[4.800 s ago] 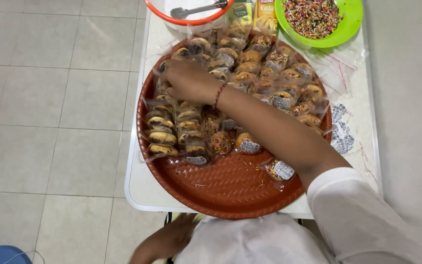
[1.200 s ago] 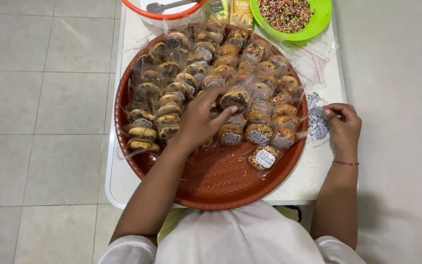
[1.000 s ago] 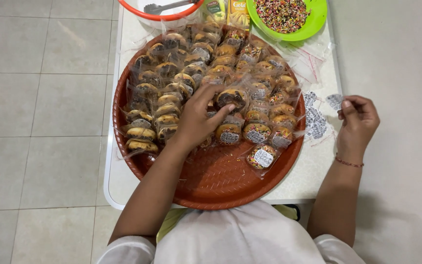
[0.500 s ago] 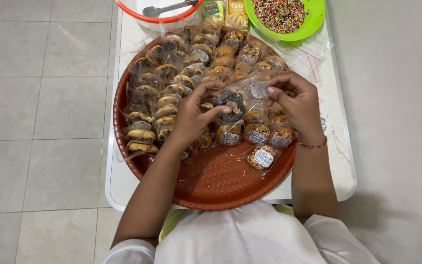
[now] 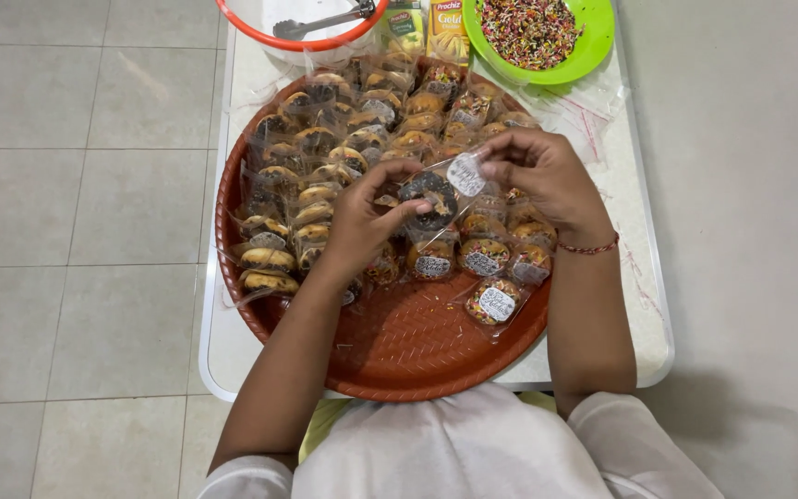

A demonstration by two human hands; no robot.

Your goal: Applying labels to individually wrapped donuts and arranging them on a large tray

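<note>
A wide brown round tray (image 5: 399, 346) on a small white table (image 5: 650, 305) holds several doughnuts wrapped in clear plastic bags. My left hand (image 5: 367, 217) holds one bagged chocolate doughnut (image 5: 429, 198) just above the rows. My right hand (image 5: 542, 171) pinches a small round white sticker (image 5: 465, 174) against the top of that bag. Three bagged doughnuts with stickers lie in a row below my hands (image 5: 482, 257), and one more sits alone nearer me (image 5: 495, 302).
At the table's far edge stand a white bowl with an orange rim and metal tongs (image 5: 311, 20), a green bowl of coloured sprinkles (image 5: 538, 32) and two small cartons (image 5: 429, 28). Loose clear plastic bags (image 5: 593, 102) lie at the right. Grey tiled floor surrounds the table.
My right hand came from the sticker sheet at the table's right edge over to the tray and now presses a sticker on the bag that my left hand lifted.
</note>
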